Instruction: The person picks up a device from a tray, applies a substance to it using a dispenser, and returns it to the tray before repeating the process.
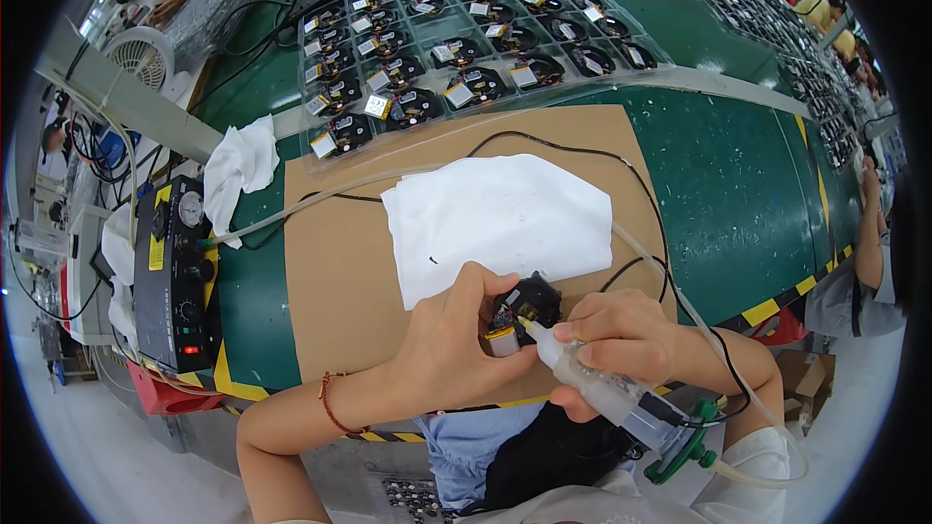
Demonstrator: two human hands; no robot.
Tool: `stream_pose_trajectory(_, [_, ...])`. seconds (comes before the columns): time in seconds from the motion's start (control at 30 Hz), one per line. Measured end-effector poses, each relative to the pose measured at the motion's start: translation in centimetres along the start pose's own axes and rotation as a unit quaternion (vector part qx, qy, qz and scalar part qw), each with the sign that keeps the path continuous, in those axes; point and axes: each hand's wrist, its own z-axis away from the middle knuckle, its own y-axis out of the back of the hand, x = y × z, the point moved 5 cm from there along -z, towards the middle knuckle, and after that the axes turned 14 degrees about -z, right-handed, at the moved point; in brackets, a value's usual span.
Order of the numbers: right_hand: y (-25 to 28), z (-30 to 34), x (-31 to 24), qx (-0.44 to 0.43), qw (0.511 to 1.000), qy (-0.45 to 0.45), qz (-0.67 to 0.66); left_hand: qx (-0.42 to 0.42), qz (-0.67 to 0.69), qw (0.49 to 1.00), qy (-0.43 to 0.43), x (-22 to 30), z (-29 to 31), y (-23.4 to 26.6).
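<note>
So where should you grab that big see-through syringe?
Probably by the syringe's clear barrel, coming from the right, as the right hand does: it's long and round, the yellow tip points at the black round part, and the green cap carries the hose.

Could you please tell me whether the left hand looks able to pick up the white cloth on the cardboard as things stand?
Probably not: the left hand is taken up holding the round black module, although the white cloth lies close by.
</note>
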Motion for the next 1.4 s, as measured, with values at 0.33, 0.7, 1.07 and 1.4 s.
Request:
stream_pose_trajectory(0.33, [0.2, -0.2, 0.1, 0.037, 0.999, 0.002, -0.023, -0.011, 0.004, 1.000, 0.009, 0.3, 0.0, 0.1])
stream_pose_trajectory(0.7, [0.3, -0.4, 0.2, 0.036, 0.999, -0.019, -0.016, -0.009, 0.002, 1.000, 0.004, 0.2, 0.0, 0.0])
stream_pose_trajectory(1.07, [0.9, -0.4, 0.4, 0.037, 0.997, -0.060, -0.018, -0.002, 0.002, 1.000, -0.001, 0.2, 0.0, 0.1])
stream_pose_trajectory(1.4, [1.2, -0.5, 0.4, 0.041, 0.995, -0.085, -0.027, -0.007, 0.012, 1.000, 0.002, -0.3, 0.2, -0.3])
